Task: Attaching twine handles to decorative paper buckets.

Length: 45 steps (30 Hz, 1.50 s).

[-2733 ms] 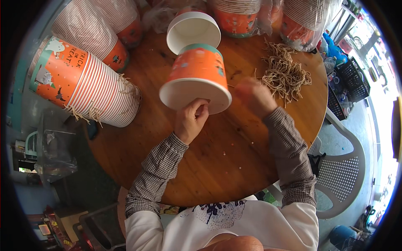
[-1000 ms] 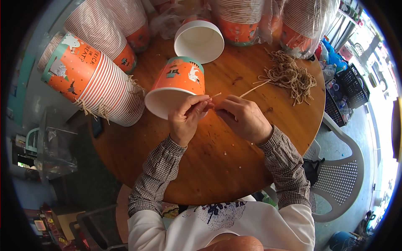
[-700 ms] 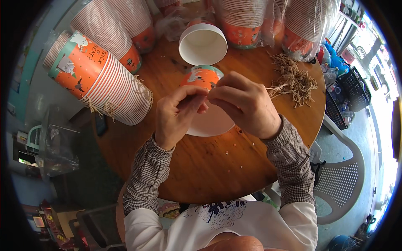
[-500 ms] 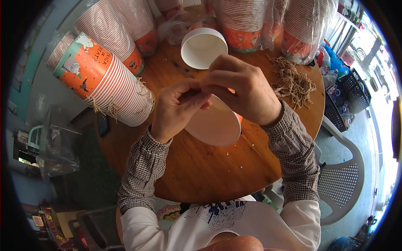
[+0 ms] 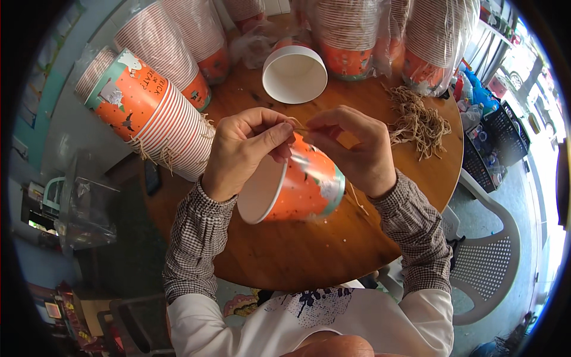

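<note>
One cord (image 5: 301, 129) is pinched by the left hand (image 5: 238, 149) and right hand (image 5: 361, 152). The cup (image 5: 303, 189) tilts just below, between them.

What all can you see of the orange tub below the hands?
The orange tub has a wide, shaded white end facing left and a teal band round the narrower right end. Its glossy, paper-like wall, partly blurred, carries dark specks and pale figures. It is tipped on its side over the wooden table; whether it rests there is unclear. The left hand overlaps its upper edge, touch unclear; cord pinched at the fingertips spans above it to the right hand.
</note>
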Each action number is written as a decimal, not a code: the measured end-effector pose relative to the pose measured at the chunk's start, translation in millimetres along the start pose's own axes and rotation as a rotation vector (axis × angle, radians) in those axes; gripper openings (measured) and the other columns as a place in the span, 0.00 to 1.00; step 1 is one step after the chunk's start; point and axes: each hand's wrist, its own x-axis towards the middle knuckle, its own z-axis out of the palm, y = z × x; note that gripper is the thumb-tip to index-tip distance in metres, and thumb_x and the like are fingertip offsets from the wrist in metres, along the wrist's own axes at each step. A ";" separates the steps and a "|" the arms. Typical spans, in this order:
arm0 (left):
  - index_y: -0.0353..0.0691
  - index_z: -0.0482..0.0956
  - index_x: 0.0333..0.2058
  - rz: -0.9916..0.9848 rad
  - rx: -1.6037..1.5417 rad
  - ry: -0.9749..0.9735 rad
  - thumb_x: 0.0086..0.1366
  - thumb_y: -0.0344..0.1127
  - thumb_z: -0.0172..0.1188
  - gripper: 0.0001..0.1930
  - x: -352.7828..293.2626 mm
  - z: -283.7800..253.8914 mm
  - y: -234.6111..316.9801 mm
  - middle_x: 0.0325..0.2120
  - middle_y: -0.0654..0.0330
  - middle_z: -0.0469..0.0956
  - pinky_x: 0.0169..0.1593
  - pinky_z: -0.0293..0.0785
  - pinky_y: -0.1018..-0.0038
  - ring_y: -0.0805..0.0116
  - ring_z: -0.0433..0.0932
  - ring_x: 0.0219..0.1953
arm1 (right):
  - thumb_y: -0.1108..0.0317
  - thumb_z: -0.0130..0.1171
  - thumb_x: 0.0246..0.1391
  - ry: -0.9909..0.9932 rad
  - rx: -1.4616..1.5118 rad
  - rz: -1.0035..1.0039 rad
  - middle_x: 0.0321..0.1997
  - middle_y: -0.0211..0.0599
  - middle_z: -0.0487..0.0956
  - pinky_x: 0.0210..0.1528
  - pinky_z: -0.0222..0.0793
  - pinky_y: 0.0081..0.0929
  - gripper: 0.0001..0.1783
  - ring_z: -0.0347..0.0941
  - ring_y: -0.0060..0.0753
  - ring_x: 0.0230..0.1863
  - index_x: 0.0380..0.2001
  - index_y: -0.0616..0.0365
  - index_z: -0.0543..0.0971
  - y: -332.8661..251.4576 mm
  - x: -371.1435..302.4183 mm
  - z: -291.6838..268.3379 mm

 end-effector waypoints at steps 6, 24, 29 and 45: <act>0.30 0.79 0.39 0.021 0.054 -0.017 0.66 0.31 0.60 0.09 -0.2 0.6 -5.5 0.27 0.62 0.80 0.32 0.75 0.83 0.80 0.77 0.27 | 0.76 0.63 0.51 -0.002 0.083 0.035 0.32 0.34 0.81 0.34 0.73 0.22 0.07 0.77 0.24 0.31 0.35 0.63 0.78 8.8 -0.5 1.1; 0.32 0.76 0.35 -0.005 0.095 0.019 0.66 0.37 0.61 0.12 12.1 12.6 -12.9 0.23 0.68 0.75 0.25 0.67 0.85 0.83 0.71 0.21 | 0.76 0.61 0.47 -0.171 -0.187 -0.130 0.29 0.38 0.75 0.31 0.72 0.34 0.06 0.75 0.42 0.30 0.31 0.59 0.78 -10.5 7.5 -19.5; 0.32 0.76 0.37 -0.093 -0.085 -0.039 0.67 0.36 0.60 0.11 0.4 8.5 -14.8 0.23 0.67 0.75 0.24 0.66 0.84 0.83 0.70 0.20 | 0.76 0.61 0.46 -0.148 0.001 0.030 0.30 0.39 0.75 0.31 0.72 0.30 0.04 0.75 0.39 0.29 0.29 0.61 0.77 0.1 13.7 -20.3; 0.33 0.74 0.34 0.067 0.142 0.147 0.68 0.30 0.57 0.05 -58.9 23.8 -39.9 0.22 0.63 0.76 0.22 0.69 0.84 0.82 0.74 0.20 | 0.74 0.51 0.62 -0.402 0.346 0.452 0.24 0.30 0.73 0.28 0.69 0.23 0.04 0.69 0.20 0.25 0.39 0.61 0.68 -0.2 -15.3 -9.1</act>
